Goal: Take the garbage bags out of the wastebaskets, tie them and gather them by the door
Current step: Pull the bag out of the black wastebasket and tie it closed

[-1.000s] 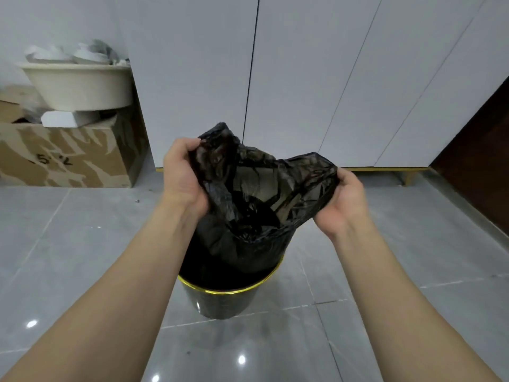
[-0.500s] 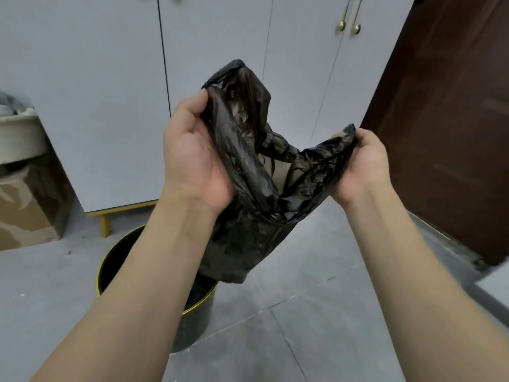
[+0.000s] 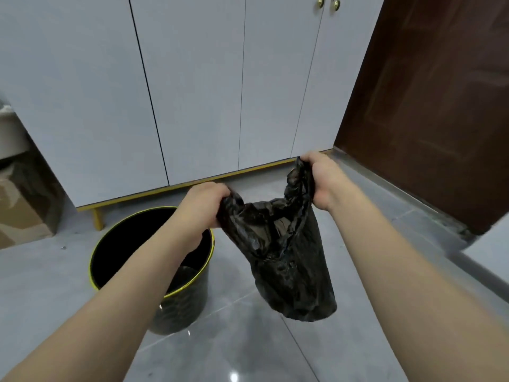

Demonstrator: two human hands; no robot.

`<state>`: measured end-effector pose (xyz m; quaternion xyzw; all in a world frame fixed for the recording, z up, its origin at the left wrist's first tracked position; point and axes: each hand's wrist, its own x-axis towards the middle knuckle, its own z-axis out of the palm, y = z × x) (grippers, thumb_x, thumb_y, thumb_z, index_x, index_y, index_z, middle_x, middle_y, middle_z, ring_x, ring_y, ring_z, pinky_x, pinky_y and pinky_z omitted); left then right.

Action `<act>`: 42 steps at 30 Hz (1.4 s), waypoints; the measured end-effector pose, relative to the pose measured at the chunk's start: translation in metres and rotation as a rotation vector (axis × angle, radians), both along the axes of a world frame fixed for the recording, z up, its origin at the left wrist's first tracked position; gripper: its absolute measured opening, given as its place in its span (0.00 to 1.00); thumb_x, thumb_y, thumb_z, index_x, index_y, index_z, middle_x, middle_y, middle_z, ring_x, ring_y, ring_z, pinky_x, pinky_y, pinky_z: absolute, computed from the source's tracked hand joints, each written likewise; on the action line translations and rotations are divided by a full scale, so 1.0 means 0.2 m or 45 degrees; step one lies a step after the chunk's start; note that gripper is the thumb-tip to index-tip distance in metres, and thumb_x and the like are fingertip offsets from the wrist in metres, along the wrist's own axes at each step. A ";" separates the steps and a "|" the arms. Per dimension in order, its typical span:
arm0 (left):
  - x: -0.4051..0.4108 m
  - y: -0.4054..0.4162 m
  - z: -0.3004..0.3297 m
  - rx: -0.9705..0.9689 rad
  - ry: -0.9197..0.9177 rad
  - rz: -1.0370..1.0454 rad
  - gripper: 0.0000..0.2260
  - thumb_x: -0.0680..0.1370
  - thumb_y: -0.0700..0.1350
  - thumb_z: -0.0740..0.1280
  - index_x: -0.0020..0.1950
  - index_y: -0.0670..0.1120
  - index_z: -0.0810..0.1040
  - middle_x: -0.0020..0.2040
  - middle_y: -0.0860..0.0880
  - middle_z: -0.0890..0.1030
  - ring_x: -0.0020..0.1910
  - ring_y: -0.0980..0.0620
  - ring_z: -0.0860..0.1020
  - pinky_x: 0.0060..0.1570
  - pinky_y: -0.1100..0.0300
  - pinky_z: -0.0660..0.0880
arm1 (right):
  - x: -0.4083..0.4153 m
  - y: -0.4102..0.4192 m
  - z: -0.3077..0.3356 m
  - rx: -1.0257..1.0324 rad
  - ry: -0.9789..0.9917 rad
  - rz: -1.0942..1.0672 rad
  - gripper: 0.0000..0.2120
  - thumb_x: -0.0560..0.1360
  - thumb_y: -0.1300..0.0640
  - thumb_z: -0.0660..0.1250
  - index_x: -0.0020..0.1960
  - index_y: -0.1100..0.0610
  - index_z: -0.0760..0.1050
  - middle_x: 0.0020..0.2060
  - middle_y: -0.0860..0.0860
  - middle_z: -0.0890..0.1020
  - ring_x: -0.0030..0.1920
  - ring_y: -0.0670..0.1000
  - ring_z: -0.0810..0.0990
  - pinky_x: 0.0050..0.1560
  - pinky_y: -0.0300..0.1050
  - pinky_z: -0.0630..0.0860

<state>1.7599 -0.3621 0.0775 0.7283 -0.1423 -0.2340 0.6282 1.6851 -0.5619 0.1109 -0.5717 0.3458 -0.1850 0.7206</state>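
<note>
Far left, a cardboard box [image 3: 19, 213] stands on the grey floor [image 3: 248, 348]. Beside it, the black wastebasket [image 3: 190, 301] with a yellow rim stands upright. The left hand [image 3: 205, 206] grips one side of the black garbage bag [image 3: 292, 266] mouth, fingers curled over the bunched plastic. The bag hangs clear of the basket, just right of it, above the floor. The right hand [image 3: 323, 179] grips the opposite edge higher up, fingers wrapped round it. A brown door [image 3: 429, 106] stands at right.

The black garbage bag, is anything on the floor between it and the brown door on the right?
Nothing visible. The garbage bag hangs clear of the wastebasket, gripped by the left hand and right hand, with only bare floor toward the door.
</note>
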 end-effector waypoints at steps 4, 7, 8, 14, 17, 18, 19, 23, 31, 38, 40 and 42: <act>-0.05 0.09 -0.12 1.220 -0.591 -0.585 0.12 0.75 0.48 0.61 0.35 0.43 0.75 0.32 0.47 0.77 0.32 0.47 0.75 0.35 0.57 0.73 | -0.05 -0.10 -0.14 -0.385 0.362 0.052 0.05 0.68 0.54 0.58 0.41 0.55 0.65 0.39 0.58 0.68 0.41 0.55 0.68 0.43 0.52 0.64; -0.13 0.16 -0.09 1.720 -0.509 -0.878 0.12 0.75 0.47 0.61 0.33 0.44 0.75 0.27 0.49 0.77 0.23 0.51 0.74 0.26 0.64 0.71 | -0.09 -0.18 -0.19 -0.651 0.606 0.066 0.07 0.75 0.56 0.56 0.41 0.58 0.64 0.37 0.57 0.68 0.40 0.55 0.68 0.41 0.49 0.63; -0.14 0.17 -0.08 1.796 -0.449 -0.907 0.12 0.74 0.48 0.62 0.33 0.44 0.75 0.27 0.49 0.78 0.23 0.51 0.74 0.26 0.64 0.71 | -0.09 -0.21 -0.19 -0.743 0.651 0.039 0.09 0.75 0.55 0.56 0.38 0.57 0.63 0.35 0.56 0.67 0.37 0.55 0.66 0.39 0.49 0.62; -0.08 0.07 -0.14 1.492 -1.100 -0.357 0.26 0.71 0.68 0.60 0.55 0.48 0.74 0.49 0.50 0.79 0.51 0.46 0.76 0.48 0.54 0.75 | -0.07 -0.20 -0.19 -0.981 0.432 0.043 0.14 0.73 0.53 0.59 0.32 0.53 0.57 0.28 0.51 0.60 0.31 0.53 0.60 0.38 0.50 0.58; -0.05 -0.05 -0.26 0.815 -0.715 -0.522 0.43 0.67 0.70 0.68 0.75 0.52 0.60 0.73 0.50 0.65 0.72 0.48 0.64 0.68 0.50 0.66 | -0.04 -0.13 -0.18 -1.004 0.265 0.118 0.15 0.71 0.55 0.61 0.31 0.53 0.57 0.27 0.49 0.60 0.30 0.52 0.60 0.36 0.47 0.58; -0.03 -0.08 -0.33 0.667 -0.615 -0.569 0.47 0.65 0.70 0.70 0.77 0.54 0.54 0.76 0.51 0.61 0.74 0.48 0.61 0.71 0.48 0.63 | -0.03 -0.11 -0.18 -1.037 0.254 0.157 0.16 0.72 0.56 0.61 0.30 0.53 0.57 0.27 0.49 0.60 0.29 0.51 0.60 0.34 0.45 0.58; -0.02 -0.10 -0.41 0.588 -0.539 -0.569 0.49 0.64 0.70 0.71 0.78 0.57 0.51 0.76 0.51 0.61 0.74 0.48 0.61 0.72 0.46 0.63 | -0.02 -0.09 -0.19 -1.075 0.254 0.193 0.16 0.72 0.56 0.62 0.30 0.53 0.57 0.26 0.48 0.60 0.28 0.50 0.60 0.33 0.44 0.57; 0.05 -0.12 -0.61 0.493 -0.268 -0.484 0.31 0.71 0.62 0.70 0.70 0.50 0.68 0.52 0.50 0.82 0.53 0.51 0.79 0.54 0.57 0.75 | 0.00 -0.07 -0.20 -1.251 0.270 0.202 0.14 0.73 0.55 0.62 0.32 0.56 0.62 0.28 0.50 0.65 0.30 0.51 0.64 0.33 0.44 0.62; -0.03 -0.08 -0.50 0.415 -0.282 -0.539 0.26 0.71 0.69 0.64 0.42 0.44 0.75 0.35 0.51 0.77 0.36 0.52 0.77 0.40 0.56 0.71 | 0.01 -0.16 -0.24 -1.409 0.512 -0.089 0.12 0.73 0.54 0.60 0.33 0.58 0.68 0.29 0.56 0.72 0.32 0.57 0.72 0.32 0.47 0.69; -0.16 -0.05 -0.52 1.092 -0.841 -0.822 0.16 0.72 0.54 0.67 0.52 0.49 0.65 0.52 0.48 0.79 0.52 0.45 0.78 0.44 0.55 0.72 | 0.00 -0.22 -0.24 -0.855 0.428 -0.241 0.12 0.76 0.56 0.59 0.35 0.58 0.69 0.28 0.57 0.76 0.26 0.56 0.78 0.34 0.55 0.83; -0.16 -0.05 -0.51 1.146 -0.947 -0.769 0.09 0.75 0.49 0.62 0.52 0.48 0.67 0.54 0.45 0.79 0.54 0.41 0.78 0.43 0.54 0.71 | -0.03 -0.27 -0.26 -0.849 0.526 -0.275 0.13 0.75 0.58 0.57 0.32 0.58 0.69 0.29 0.59 0.77 0.27 0.58 0.78 0.37 0.56 0.83; -0.16 -0.05 -0.48 1.104 -1.019 -0.672 0.07 0.76 0.49 0.61 0.50 0.48 0.67 0.51 0.45 0.79 0.52 0.40 0.78 0.42 0.54 0.70 | -0.07 -0.34 -0.29 -0.905 0.641 -0.217 0.12 0.75 0.57 0.57 0.35 0.61 0.73 0.31 0.59 0.77 0.32 0.59 0.79 0.43 0.57 0.83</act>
